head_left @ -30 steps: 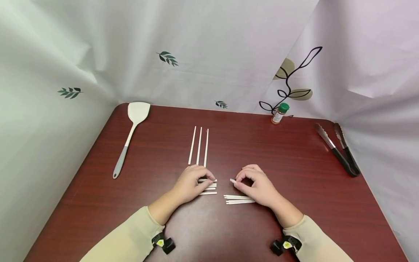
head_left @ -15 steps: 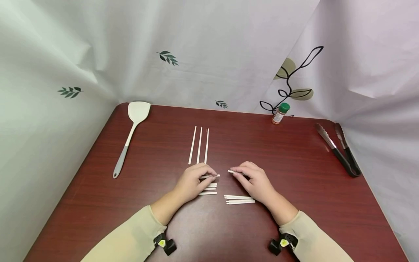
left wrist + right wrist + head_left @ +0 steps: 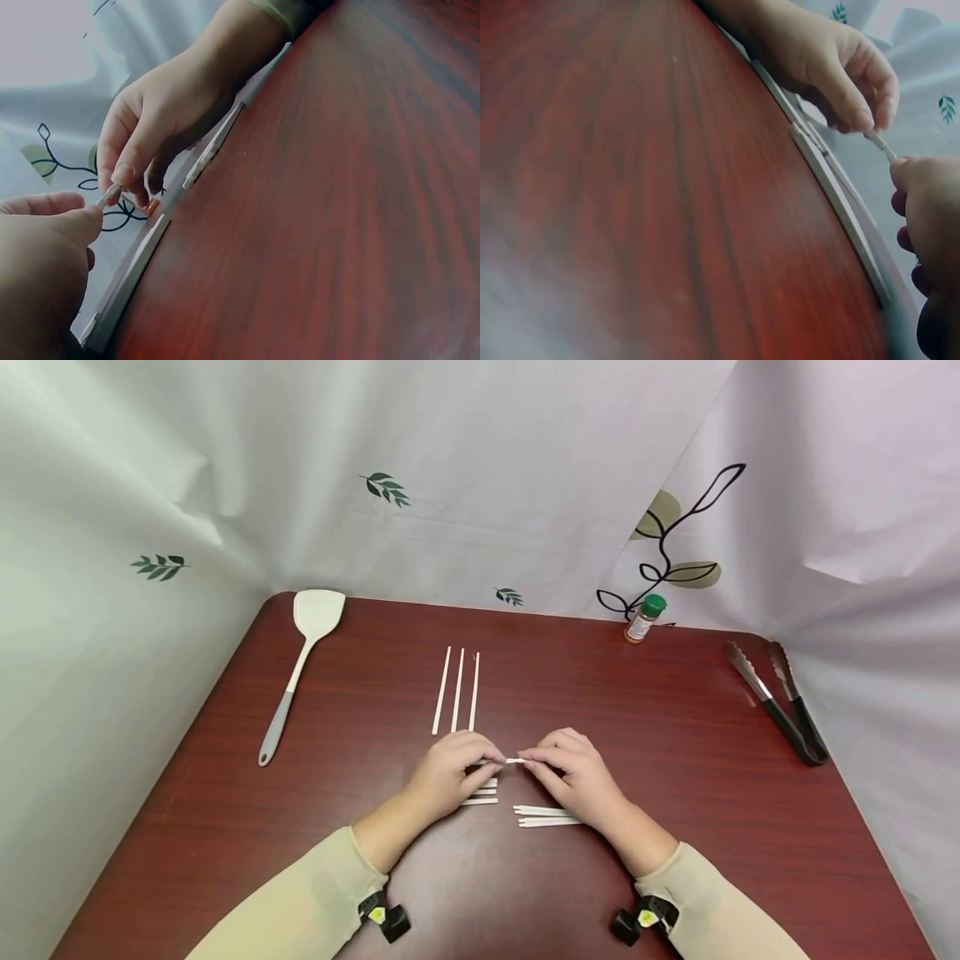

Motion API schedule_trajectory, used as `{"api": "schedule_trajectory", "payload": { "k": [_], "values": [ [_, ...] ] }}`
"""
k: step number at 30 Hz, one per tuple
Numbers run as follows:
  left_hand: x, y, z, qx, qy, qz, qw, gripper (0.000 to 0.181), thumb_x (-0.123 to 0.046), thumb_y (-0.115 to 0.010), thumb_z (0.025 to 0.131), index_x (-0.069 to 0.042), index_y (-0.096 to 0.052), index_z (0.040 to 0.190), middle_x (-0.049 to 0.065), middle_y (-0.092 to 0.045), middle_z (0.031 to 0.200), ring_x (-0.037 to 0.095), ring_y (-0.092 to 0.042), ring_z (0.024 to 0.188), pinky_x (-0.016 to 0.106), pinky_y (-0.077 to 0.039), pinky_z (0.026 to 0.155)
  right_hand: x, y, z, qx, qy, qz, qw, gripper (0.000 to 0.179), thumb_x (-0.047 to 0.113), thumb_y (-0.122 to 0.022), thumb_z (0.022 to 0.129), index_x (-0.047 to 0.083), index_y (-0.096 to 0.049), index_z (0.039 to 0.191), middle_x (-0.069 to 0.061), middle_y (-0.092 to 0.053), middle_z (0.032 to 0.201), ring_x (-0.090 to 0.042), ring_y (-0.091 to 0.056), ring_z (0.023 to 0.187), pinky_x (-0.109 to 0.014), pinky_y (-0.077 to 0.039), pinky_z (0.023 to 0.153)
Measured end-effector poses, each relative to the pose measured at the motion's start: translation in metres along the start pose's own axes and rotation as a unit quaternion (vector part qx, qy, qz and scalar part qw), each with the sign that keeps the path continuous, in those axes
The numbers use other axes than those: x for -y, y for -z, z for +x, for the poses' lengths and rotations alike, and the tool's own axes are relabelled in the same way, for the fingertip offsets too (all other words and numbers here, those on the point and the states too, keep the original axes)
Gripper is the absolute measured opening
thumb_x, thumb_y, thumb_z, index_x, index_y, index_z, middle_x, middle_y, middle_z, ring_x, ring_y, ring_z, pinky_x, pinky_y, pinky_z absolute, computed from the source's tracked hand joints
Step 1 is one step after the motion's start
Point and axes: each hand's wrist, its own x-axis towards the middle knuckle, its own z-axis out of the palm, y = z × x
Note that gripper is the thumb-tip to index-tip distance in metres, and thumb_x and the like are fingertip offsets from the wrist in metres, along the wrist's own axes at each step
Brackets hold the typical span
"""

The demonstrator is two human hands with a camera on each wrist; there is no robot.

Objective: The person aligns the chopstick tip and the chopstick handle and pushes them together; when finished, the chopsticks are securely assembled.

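White sticks (image 3: 515, 761) meet, or nearly meet, on my feed; left hand (image 3: 452, 772) and right hand (image 3: 576, 777) each pinch one between thumb and fingers.

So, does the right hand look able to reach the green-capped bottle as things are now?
Probably yes: nothing stands between the right hand and the bottle, though reaching it means stretching forward, and the fingers must first release the white stick they pinch.
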Motion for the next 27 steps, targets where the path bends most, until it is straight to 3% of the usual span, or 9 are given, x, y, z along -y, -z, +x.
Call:
{"api": "schedule_trajectory", "payload": {
  "k": [7, 11, 20, 27],
  "values": [
    [-0.001, -0.001, -0.002, 0.005, -0.028, -0.013, 0.9995, 0.014, -0.003, -0.084, 0.089, -0.011, -0.078, 0.098, -0.002, -0.075, 0.098, 0.016, -0.07, 0.095, 0.031, -0.056, 0.087, 0.005, 0.0, -0.005, 0.004, 0.001, 0.017, 0.9999, 0.022, 0.0, -0.083, 0.089, 0.01, -0.084, 0.108, 0.007, -0.069, 0.093, -0.016, -0.062, 0.092, -0.025, -0.049, 0.084],
    [0.0, -0.001, -0.003, 0.01, -0.047, -0.014, 0.9988, 0.001, -0.01, -0.077, 0.099, -0.009, -0.078, 0.098, -0.002, -0.075, 0.099, 0.015, -0.071, 0.094, 0.03, -0.056, 0.087, 0.007, 0.0, -0.007, 0.012, 0.008, 0.011, 0.9998, 0.023, 0.0, -0.083, 0.088, 0.01, -0.084, 0.109, 0.007, -0.069, 0.093, -0.016, -0.063, 0.092, -0.025, -0.05, 0.083],
    [-0.001, -0.001, -0.003, 0.02, -0.064, -0.014, 0.9977, 0.003, -0.012, -0.076, 0.1, -0.008, -0.077, 0.1, 0.0, -0.075, 0.099, 0.017, -0.071, 0.095, 0.032, -0.056, 0.088, 0.008, -0.002, -0.008, -0.003, 0.041, 0.006, 0.9991, 0.023, 0.0, -0.083, 0.088, 0.009, -0.083, 0.109, 0.006, -0.069, 0.093, -0.015, -0.062, 0.09, -0.025, -0.049, 0.082],
    [-0.004, -0.002, -0.002, 0.024, -0.076, -0.022, 0.9965, 0.021, 0.003, -0.085, 0.085, -0.009, -0.076, 0.101, 0.0, -0.074, 0.1, 0.016, -0.07, 0.096, 0.028, -0.056, 0.089, 0.015, -0.005, -0.008, -0.001, 0.02, 0.008, 0.9998, 0.024, 0.0, -0.083, 0.087, 0.01, -0.083, 0.108, 0.004, -0.071, 0.095, -0.016, -0.065, 0.09, -0.027, -0.052, 0.081]
  ]
}}
